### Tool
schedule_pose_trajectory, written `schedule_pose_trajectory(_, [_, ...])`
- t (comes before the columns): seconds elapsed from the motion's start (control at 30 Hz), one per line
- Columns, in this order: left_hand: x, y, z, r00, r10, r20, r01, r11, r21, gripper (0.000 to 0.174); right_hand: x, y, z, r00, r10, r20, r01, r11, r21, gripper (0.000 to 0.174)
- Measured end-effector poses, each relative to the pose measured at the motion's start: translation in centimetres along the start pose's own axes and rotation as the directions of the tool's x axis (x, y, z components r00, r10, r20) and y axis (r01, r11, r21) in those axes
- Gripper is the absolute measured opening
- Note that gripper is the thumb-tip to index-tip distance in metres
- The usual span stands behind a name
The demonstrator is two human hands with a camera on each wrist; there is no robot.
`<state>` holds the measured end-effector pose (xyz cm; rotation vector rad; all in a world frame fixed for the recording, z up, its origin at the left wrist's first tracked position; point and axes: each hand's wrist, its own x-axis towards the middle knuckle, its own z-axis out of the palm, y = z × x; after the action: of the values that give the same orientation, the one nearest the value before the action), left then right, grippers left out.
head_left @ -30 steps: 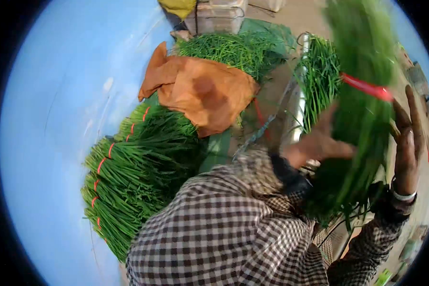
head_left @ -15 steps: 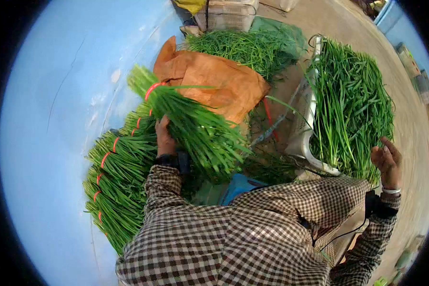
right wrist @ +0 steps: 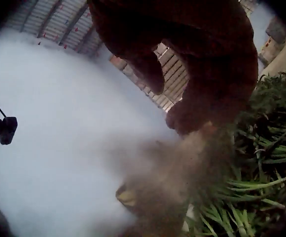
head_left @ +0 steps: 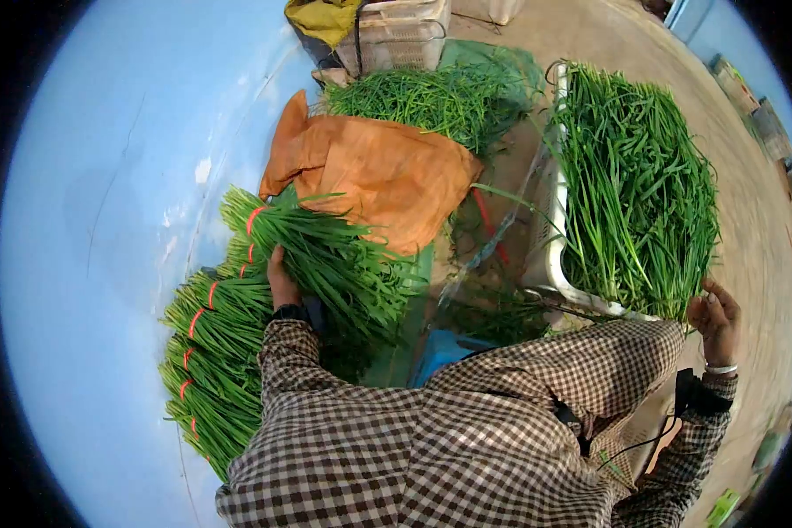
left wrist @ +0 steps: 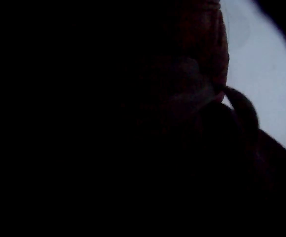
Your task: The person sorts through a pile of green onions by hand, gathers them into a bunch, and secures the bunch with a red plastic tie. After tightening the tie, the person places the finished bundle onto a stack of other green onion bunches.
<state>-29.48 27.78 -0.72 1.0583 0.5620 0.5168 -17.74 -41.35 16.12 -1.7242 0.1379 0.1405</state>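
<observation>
A bundle of garlic chives (head_left: 334, 242), tied near its pale ends with a red band (head_left: 253, 221), lies at the far end of a row of similar tied bundles (head_left: 224, 387) by the blue wall. My left hand (head_left: 282, 283) holds this bundle from its near side, with most fingers hidden by leaves. Nearly all of the left wrist view is dark, showing a bit of skin (left wrist: 202, 34). At the near right corner of loose chives (head_left: 638, 194) is my right hand (head_left: 718, 327), holding nothing. In the right wrist view its fingers (right wrist: 222, 74) bend loosely.
The loose chives fill a white crate (head_left: 558, 207) at right. Beyond the bundles lies an orange cloth (head_left: 387, 172), with scattered greens (head_left: 440, 97) behind it. A blue object (head_left: 449, 352) sits near my lap. Another basket (head_left: 405, 40) stands at the back.
My left hand has carried the tied bundle from above the crate across to the left and lowered it onto the row. My right hand has moved down beside the crate, away from the bundle.
</observation>
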Motion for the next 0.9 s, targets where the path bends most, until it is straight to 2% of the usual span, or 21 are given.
schedule_pose_trajectory(0.1, [-0.2,0.8,1.3,0.998,-0.053,-0.026,0.054,0.998,0.013,0.050,-0.6,0.6,-0.2,0.998,-0.010,-0.069,0.008,1.000,-0.018,0.039])
schedule_pose_trajectory(0.13, [-0.6,1.3,2.0,0.994,-0.067,-0.086,0.072,0.996,0.051,0.050,-0.7,0.5,-0.3,0.997,-0.008,-0.072,0.007,1.000,-0.016,0.039])
schedule_pose_trajectory(0.17, [-1.0,1.8,2.9,0.986,-0.079,-0.148,0.093,0.992,0.087,0.050,-0.9,0.3,-0.4,0.999,-0.002,-0.041,0.001,0.999,-0.035,0.039])
schedule_pose_trajectory(0.27, [-0.7,2.3,3.7,0.985,-0.041,-0.165,0.049,0.998,0.046,0.050,-1.2,0.6,-1.0,1.000,0.009,-0.010,-0.009,1.000,-0.030,0.038])
schedule_pose_trajectory(0.3, [0.2,2.2,3.1,0.986,-0.040,-0.164,0.049,0.998,0.047,0.050,-1.2,0.8,-1.3,1.000,0.014,-0.011,-0.014,1.000,-0.006,0.039])
schedule_pose_trajectory(0.37, [3.0,2.1,0.3,0.996,0.055,-0.067,-0.048,0.993,0.110,0.052,-1.1,1.3,-1.8,0.999,0.023,-0.022,-0.023,1.000,-0.008,0.039])
schedule_pose_trajectory(0.43, [6.2,3.4,-1.0,0.999,0.021,-0.033,-0.018,0.995,0.098,0.057,-1.3,1.4,-1.8,0.998,0.040,-0.038,-0.040,0.999,-0.016,0.040])
schedule_pose_trajectory(0.5, [8.0,4.4,0.5,1.000,-0.015,0.000,0.015,0.996,0.089,0.061,-1.3,1.2,-1.1,0.998,-0.003,-0.065,0.003,1.000,-0.009,0.040])
schedule_pose_trajectory(0.57, [7.9,6.5,4.0,0.945,-0.106,-0.310,0.180,0.958,0.222,0.062,-1.4,0.7,-1.0,0.999,0.014,-0.050,-0.015,1.000,-0.022,0.040])
schedule_pose_trajectory(0.6, [11.0,4.1,0.1,0.930,-0.002,-0.368,0.155,0.909,0.387,0.058,-1.7,0.7,-1.1,0.999,0.019,-0.036,-0.020,0.999,-0.030,0.039])
schedule_pose_trajectory(0.67, [17.0,-0.6,-7.4,0.860,0.206,-0.467,0.197,0.709,0.677,0.055,-2.2,1.2,-1.7,0.998,0.023,-0.056,-0.023,1.000,-0.007,0.039])
schedule_pose_trajectory(0.7, [15.0,-1.4,-5.4,0.807,0.250,-0.535,0.327,0.565,0.758,0.048,-2.9,1.5,-1.8,0.997,0.030,-0.076,-0.030,1.000,0.006,0.040])
schedule_pose_trajectory(0.73, [13.1,-2.6,-3.0,0.813,0.247,-0.526,0.325,0.558,0.764,0.048,-3.5,1.7,-2.0,0.995,0.038,-0.094,-0.036,0.999,0.018,0.040])
schedule_pose_trajectory(0.8, [10.7,-5.0,-0.7,0.848,0.309,-0.430,0.261,0.463,0.847,0.040,-5.1,1.4,-1.5,0.990,0.052,-0.134,-0.055,0.998,-0.019,0.040])
schedule_pose_trajectory(0.83, [11.2,-8.3,-2.5,0.914,0.328,-0.240,0.008,0.576,0.818,0.037,-5.9,1.3,-1.9,0.985,0.061,-0.161,-0.070,0.996,-0.055,0.040])
schedule_pose_trajectory(0.87, [12.3,-11.5,-4.3,0.927,0.372,-0.044,-0.234,0.666,0.709,0.034,-6.6,1.4,-2.2,0.983,0.067,-0.169,-0.077,0.996,-0.055,0.040])
schedule_pose_trajectory(0.9, [10.1,-10.9,-0.6,0.944,0.325,0.053,-0.260,0.637,0.726,0.028,-7.4,1.6,-2.5,0.983,0.056,-0.176,-0.064,0.997,-0.040,0.040])
